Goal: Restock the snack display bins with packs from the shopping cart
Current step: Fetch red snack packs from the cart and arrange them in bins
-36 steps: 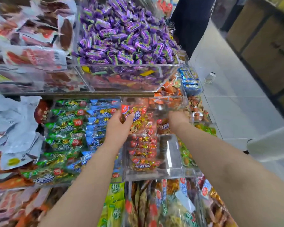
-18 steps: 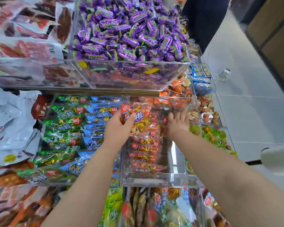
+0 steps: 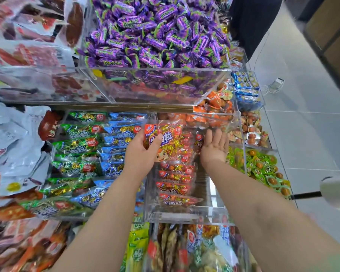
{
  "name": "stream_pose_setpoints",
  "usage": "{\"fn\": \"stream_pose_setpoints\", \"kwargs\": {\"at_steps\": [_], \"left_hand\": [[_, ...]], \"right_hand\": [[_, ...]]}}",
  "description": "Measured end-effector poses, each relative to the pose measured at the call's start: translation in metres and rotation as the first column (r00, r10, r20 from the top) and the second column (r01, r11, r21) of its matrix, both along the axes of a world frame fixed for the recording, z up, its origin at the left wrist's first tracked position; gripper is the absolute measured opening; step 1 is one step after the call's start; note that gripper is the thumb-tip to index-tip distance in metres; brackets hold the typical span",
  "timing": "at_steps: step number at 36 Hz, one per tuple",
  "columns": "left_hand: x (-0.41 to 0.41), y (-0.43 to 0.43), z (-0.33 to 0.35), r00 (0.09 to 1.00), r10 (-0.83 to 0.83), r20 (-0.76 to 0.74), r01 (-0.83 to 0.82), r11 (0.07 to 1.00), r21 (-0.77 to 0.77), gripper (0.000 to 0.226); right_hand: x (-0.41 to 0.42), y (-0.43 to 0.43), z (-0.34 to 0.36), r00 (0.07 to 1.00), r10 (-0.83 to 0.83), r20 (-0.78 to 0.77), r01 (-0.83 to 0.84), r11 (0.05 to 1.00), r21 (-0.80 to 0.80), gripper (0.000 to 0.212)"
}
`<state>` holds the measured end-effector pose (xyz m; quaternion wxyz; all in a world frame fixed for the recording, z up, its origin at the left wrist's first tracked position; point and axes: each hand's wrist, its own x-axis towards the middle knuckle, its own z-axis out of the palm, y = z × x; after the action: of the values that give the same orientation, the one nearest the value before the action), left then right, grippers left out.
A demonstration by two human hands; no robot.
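The biggest container is a clear plastic bin (image 3: 155, 70) on the upper shelf, heaped above its rim with purple-wrapped candies (image 3: 155, 36). To its left, another clear bin (image 3: 37, 91) holds flat packs of red meat snacks (image 3: 28, 55). On the shelf below, a wide bin (image 3: 67, 215) carries two rows of packs side by side, green ones (image 3: 77, 146) on the left and blue ones (image 3: 118, 142) on the right, leaning one behind the other. Next to it stands the centre bin (image 3: 185, 215), with a row of red packs (image 3: 175, 185) stacked along its left half and its right half bare. Further right are smaller bins, one with orange-wrapped pieces (image 3: 214, 103), one with little blue packs (image 3: 245, 87) and one with green-wrapped pieces (image 3: 263, 167). Silver pouches (image 3: 8, 134) lie piled at the far left. The left hand (image 3: 141, 154) grips a red snack pack (image 3: 165, 138), thumb across its front and fingers behind, holding it upright over the back end of the row in the centre bin. The right hand (image 3: 215, 146) is open, fingers straight and close together, palm turned toward the packs, its fingertips at the right edge of the row near the back of the same bin.
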<state>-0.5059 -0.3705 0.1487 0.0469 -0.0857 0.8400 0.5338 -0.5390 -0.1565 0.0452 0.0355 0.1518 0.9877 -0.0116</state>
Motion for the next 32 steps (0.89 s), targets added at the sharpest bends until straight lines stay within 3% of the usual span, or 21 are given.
{"fn": "stream_pose_setpoints", "kwargs": {"at_steps": [5,7,9,11,15,17,19,22,25,28,30,32], "left_hand": [[0.002,0.0,0.002,0.999,0.033,0.034,-0.036,0.996,0.079,0.068],[0.003,0.0,0.004,0.999,0.033,0.041,-0.036,0.995,0.09,0.062],[0.003,-0.001,0.004,0.999,0.029,0.043,-0.034,0.994,0.103,0.063],[0.003,-0.002,0.003,0.999,0.023,0.04,-0.027,0.994,0.109,0.062],[0.001,-0.004,-0.003,0.999,0.02,0.035,-0.024,0.994,0.105,0.018],[0.0,-0.004,-0.005,0.999,0.023,0.035,-0.027,0.994,0.103,0.008],[0.0,-0.004,-0.003,0.999,0.028,0.033,-0.032,0.991,0.126,0.011],[-0.001,-0.004,-0.001,0.999,0.017,0.028,-0.021,0.985,0.172,0.035],[-0.002,-0.003,0.002,0.999,-0.008,0.037,0.002,0.985,0.175,0.013],[-0.002,0.001,0.005,0.999,-0.038,0.01,0.035,0.982,0.186,0.017],[-0.002,0.004,0.007,0.997,-0.076,0.005,0.074,0.981,0.178,0.016],[-0.002,0.01,0.009,0.987,-0.159,0.005,0.156,0.977,0.144,0.011]], "right_hand": [[0.012,0.009,0.008,0.993,0.1,-0.07,-0.099,0.995,0.013,0.041],[0.015,0.009,0.008,0.991,0.131,0.038,-0.13,0.991,-0.018,0.035],[0.016,0.008,0.004,0.981,0.073,0.181,-0.051,0.991,-0.123,0.029],[0.013,0.007,0.001,0.978,0.0,0.21,0.039,0.983,-0.179,0.025],[-0.001,0.002,-0.002,0.986,-0.065,0.156,0.099,0.97,-0.223,0.027],[-0.007,0.002,-0.004,0.986,-0.096,0.135,0.127,0.962,-0.243,0.023],[-0.01,0.001,-0.007,0.985,-0.123,0.118,0.151,0.948,-0.278,0.023],[-0.006,0.0,-0.006,0.983,-0.146,0.11,0.176,0.915,-0.363,0.028],[-0.001,0.005,0.002,0.969,-0.181,0.165,0.24,0.845,-0.478,0.027],[0.005,0.01,0.023,0.953,-0.268,0.139,0.293,0.713,-0.636,0.023],[0.014,0.011,0.045,0.944,-0.328,0.023,0.232,0.612,-0.756,0.021],[0.023,0.008,0.072,0.938,-0.323,-0.124,0.05,0.483,-0.874,0.02]]}}
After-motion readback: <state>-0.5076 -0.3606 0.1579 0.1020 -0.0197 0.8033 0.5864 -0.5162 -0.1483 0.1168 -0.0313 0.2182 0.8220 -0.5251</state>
